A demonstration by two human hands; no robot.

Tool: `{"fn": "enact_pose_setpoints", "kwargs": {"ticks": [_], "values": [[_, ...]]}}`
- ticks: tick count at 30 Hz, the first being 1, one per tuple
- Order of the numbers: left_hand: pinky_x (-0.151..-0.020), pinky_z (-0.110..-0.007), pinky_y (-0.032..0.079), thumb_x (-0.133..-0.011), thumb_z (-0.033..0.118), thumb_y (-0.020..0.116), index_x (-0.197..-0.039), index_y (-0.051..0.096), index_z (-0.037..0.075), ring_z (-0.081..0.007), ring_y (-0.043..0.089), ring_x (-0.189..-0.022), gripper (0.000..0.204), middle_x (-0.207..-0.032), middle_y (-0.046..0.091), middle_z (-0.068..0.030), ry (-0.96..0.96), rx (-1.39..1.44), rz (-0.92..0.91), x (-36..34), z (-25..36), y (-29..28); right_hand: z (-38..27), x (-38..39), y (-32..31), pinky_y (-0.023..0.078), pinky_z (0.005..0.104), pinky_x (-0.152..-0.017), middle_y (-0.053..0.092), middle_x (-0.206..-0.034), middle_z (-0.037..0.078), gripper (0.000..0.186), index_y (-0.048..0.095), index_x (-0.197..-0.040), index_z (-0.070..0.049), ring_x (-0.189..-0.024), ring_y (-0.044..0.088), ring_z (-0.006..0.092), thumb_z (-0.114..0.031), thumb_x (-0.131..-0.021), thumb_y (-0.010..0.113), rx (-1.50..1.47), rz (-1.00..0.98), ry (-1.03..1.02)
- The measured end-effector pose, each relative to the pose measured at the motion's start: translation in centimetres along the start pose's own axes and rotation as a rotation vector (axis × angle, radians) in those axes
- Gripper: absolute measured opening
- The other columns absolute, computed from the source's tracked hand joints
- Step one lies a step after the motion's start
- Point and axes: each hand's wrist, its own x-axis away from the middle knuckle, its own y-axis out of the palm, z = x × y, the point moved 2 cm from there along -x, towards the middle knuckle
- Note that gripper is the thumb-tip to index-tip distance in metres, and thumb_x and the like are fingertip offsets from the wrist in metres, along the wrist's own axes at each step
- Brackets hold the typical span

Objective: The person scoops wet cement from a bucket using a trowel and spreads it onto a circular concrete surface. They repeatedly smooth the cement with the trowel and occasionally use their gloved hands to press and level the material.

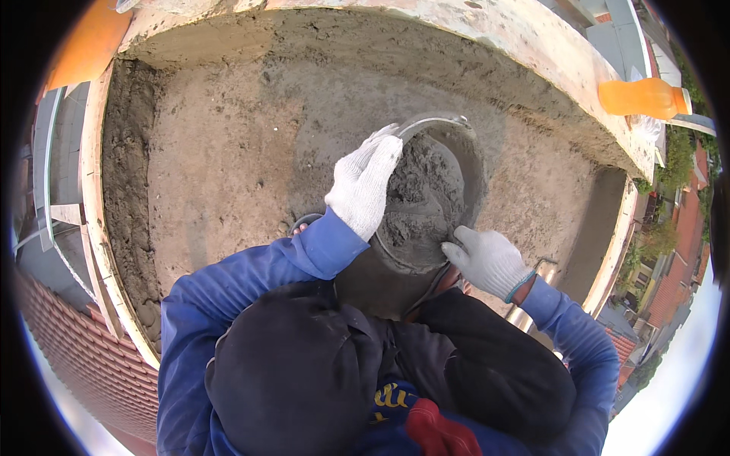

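Observation:
A round grey bucket (473,163) of wet mortar (426,186) stands between my legs on the rough cement surface. My left hand (365,182), in a white knit glove, is closed on the bucket's left rim, with its fingers pointing toward the far side. At the near right rim is my right hand (490,262), gloved likewise, its thumb and finger closed over the edge. The mortar is lumpy at the far side and smeared smoother toward me. The undersides of both hands are hidden.
Low mortar-coated walls with boards (95,190) enclose the area. An orange bottle (642,97) rests on the far right ledge, and an orange object (87,45) is at the upper left. Beside my right leg lies a shiny metal piece (519,318). Tiled roofs (84,357) lie beyond.

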Motion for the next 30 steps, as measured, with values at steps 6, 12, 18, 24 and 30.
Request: {"fn": "enact_pose_setpoints", "kwargs": {"ticks": [6, 12, 18, 24, 30], "values": [[-0.12, -0.036, 0.048, -0.116, 0.025, 0.069, -0.144, 0.072, -0.01, -0.0231, 0.064, -0.139, 0.045, -0.147, 0.074, -0.0201, -0.029, 0.006, 0.078, 0.0, -0.4, 0.5, -0.1, 3.0, -2.3, 0.059, 0.0597, -0.077, 0.073, -0.085, 0.028, 0.04, 0.07, -0.103, -0.003, -0.087, 0.074, 0.0521, -0.042, -0.111, 0.066, -0.235, -0.135, -0.013], [-0.114, -0.034, 0.052, -0.118, 0.026, 0.065, -0.147, 0.07, -0.01, -0.0186, 0.068, -0.127, 0.047, -0.139, 0.077, -0.0152, -0.067, 0.089, 0.07, -0.4, -0.2, -0.6, 0.8, 4.3, -2.3, 0.06, 0.0535, -0.074, 0.072, -0.086, 0.017, 0.026, 0.074, -0.104, -0.008, -0.086, 0.077, 0.0418, -0.034, -0.105, 0.075, 0.259, 0.286, -0.074], [-0.114, -0.032, 0.052, -0.118, 0.029, 0.066, -0.149, 0.069, -0.009, -0.0161, 0.068, -0.127, 0.049, -0.138, 0.077, -0.0119, -0.025, 0.073, 0.081, 0.0, -0.6, -1.3, 1.6, 5.6, -6.0, 0.06, 0.049, -0.072, 0.07, -0.087, 0.011, 0.025, 0.074, -0.11, -0.009, -0.089, 0.076, 0.0376, -0.033, -0.105, 0.074, 0.448, 0.492, -0.059], [-0.117, -0.033, 0.049, -0.117, 0.028, 0.069, -0.147, 0.07, -0.009, -0.0196, 0.065, -0.136, 0.048, -0.145, 0.075, -0.0151, -0.008, 0.065, 0.102, 0.4, -1.4, 0.4, 2.3, 2.5, -1.4, 0.06, 0.058, -0.076, 0.074, -0.086, 0.027, 0.033, 0.069, -0.107, -0.004, -0.083, 0.077, 0.0469, -0.037, -0.114, 0.063, 0.09, 0.202, 0.134], [-0.128, -0.039, 0.04, -0.116, 0.029, 0.068, -0.148, 0.071, -0.006, -0.0303, 0.061, -0.148, 0.047, -0.153, 0.072, -0.0204, 0.009, 0.008, 0.136, 1.2, -1.7, 0.5, -2.0, 3.1, -0.4, 0.062, 0.0541, -0.08, 0.077, -0.088, 0.024, 0.041, 0.073, -0.109, -0.005, -0.087, 0.078, 0.0459, -0.044, -0.113, 0.063, -0.256, -0.097, 0.073]]}}
